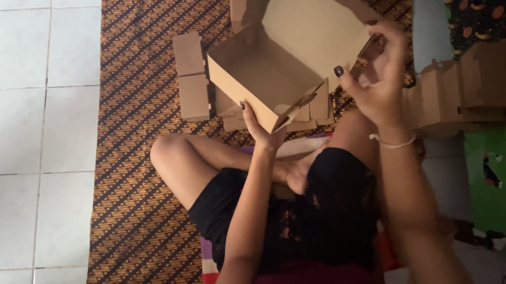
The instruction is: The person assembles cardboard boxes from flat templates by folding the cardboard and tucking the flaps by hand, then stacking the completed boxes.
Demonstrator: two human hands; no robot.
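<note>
I hold a brown cardboard box (260, 76), half folded, with its lid flap raised, above my crossed legs. My left hand (259, 129) supports the box from below at its near corner. My right hand (379, 74) grips the right side wall and flap of the box, thumb inside. The box's open inside faces me and is empty.
Flat cardboard blanks (192, 75) lie on a brown patterned mat (134, 138) beyond my knees. A stack of folded cardboard boxes (469, 91) stands at the right. White floor tiles (20, 117) lie to the left, a green surface (505, 189) at the right.
</note>
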